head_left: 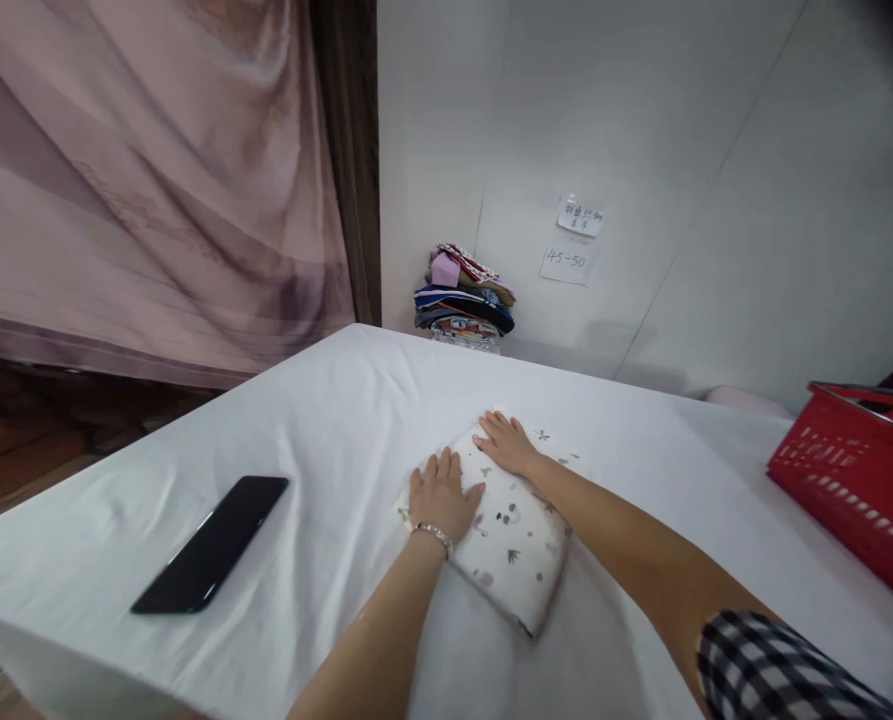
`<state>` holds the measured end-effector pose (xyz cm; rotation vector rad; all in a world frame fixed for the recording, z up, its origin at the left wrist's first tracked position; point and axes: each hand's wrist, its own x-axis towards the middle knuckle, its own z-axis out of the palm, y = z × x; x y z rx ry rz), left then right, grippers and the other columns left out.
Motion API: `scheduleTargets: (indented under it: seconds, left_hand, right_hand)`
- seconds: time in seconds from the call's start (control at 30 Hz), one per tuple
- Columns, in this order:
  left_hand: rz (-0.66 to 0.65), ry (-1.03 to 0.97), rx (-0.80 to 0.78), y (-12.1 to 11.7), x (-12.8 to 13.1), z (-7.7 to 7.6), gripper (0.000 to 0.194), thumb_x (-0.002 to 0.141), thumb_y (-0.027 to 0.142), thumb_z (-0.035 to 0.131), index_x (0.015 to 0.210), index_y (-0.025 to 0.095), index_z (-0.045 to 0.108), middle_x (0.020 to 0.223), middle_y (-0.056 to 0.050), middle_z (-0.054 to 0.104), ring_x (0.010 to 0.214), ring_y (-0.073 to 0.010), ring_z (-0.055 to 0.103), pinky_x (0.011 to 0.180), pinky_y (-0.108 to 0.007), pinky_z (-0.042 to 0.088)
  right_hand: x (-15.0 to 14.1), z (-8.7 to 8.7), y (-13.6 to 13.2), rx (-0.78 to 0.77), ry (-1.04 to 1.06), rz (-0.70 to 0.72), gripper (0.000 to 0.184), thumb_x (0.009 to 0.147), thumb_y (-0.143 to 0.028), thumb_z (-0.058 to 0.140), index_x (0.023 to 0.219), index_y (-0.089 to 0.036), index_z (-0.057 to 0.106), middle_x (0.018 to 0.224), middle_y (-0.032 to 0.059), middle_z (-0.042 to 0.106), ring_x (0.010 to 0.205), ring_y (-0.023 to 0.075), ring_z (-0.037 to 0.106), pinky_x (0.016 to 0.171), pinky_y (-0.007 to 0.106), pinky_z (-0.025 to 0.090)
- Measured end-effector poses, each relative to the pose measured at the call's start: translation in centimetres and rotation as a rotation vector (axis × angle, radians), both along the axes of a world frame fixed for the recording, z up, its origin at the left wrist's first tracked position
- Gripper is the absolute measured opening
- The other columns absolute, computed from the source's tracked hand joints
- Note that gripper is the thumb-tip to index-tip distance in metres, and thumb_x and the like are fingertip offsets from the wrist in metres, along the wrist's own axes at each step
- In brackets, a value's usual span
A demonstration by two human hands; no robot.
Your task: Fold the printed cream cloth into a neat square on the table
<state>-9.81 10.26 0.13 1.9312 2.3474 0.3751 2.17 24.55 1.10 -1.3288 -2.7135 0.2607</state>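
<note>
A folded white cloth with small printed motifs (513, 545) lies on the white-covered table (341, 420). My left hand (440, 495) rests flat on its near-left edge, fingers stretched out, a bracelet on the wrist. My right hand (506, 442) lies flat on the cloth's far corner, fingers extended. Neither hand grips anything.
A black phone (213, 543) lies on the table to the left. A red plastic basket (855, 480) stands at the right edge. A stack of folded clothes (465, 300) sits by the wall, under two paper notes (575, 240). A pink curtain (138, 180) hangs at left.
</note>
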Motion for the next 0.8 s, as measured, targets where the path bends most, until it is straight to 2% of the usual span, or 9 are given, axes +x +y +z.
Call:
scheduleTargets:
  seconds: [0.17,0.37,0.53,0.67,0.8]
  left_hand:
    - [-0.002,0.017,-0.024,0.0,-0.1,0.1,0.068,0.08,0.058,0.024,0.136,0.02,0.03,0.144,-0.005,0.025,0.13,-0.0267,0.021,0.104,-0.047,0.017]
    - [0.002,0.012,0.001,0.1,-0.1,0.0,0.064,0.079,0.055,0.03,0.134,0.022,0.033,0.143,-0.004,0.027,0.13,-0.0268,0.023,0.103,-0.047,0.018]
    - [-0.003,0.011,-0.007,0.1,-0.2,-0.1,0.065,0.079,0.054,0.029,0.134,0.021,0.034,0.143,-0.004,0.028,0.129,-0.026,0.024,0.103,-0.046,0.019]
    - [-0.015,0.004,-0.009,0.2,-0.5,-0.2,0.068,0.079,0.059,0.025,0.135,0.02,0.032,0.144,-0.004,0.027,0.13,-0.0253,0.023,0.104,-0.046,0.018]
    - [-0.018,-0.006,-0.024,0.2,-0.6,0.0,0.069,0.079,0.06,0.024,0.135,0.021,0.031,0.144,-0.004,0.025,0.13,-0.0253,0.023,0.104,-0.045,0.017]
  right_hand:
    - [-0.2,0.4,-1.4,-0.024,0.0,-0.007,0.06,0.087,-0.05,0.027,0.137,-0.017,0.028,0.146,0.0096,0.018,0.134,0.0244,0.009,0.104,0.045,0.006]
    - [-0.2,0.6,-5.4,-0.065,0.046,0.158,0.059,0.088,-0.053,0.024,0.139,-0.023,0.024,0.147,0.0067,0.016,0.134,0.0218,0.009,0.105,0.044,0.006]
    - [0.4,0.9,-6.4,-0.107,0.052,0.125,0.059,0.088,-0.053,0.025,0.139,-0.024,0.025,0.146,0.0061,0.017,0.134,0.0211,0.01,0.106,0.043,0.007]
    - [3.9,0.6,-6.1,-0.045,0.014,0.041,0.059,0.087,-0.055,0.025,0.137,-0.025,0.028,0.146,0.005,0.018,0.134,0.021,0.01,0.106,0.045,0.004]
    - [9.3,0.3,-5.2,-0.015,-0.035,-0.162,0.055,0.087,-0.052,0.028,0.134,-0.025,0.034,0.145,0.0049,0.02,0.134,0.0234,0.011,0.104,0.05,0.002]
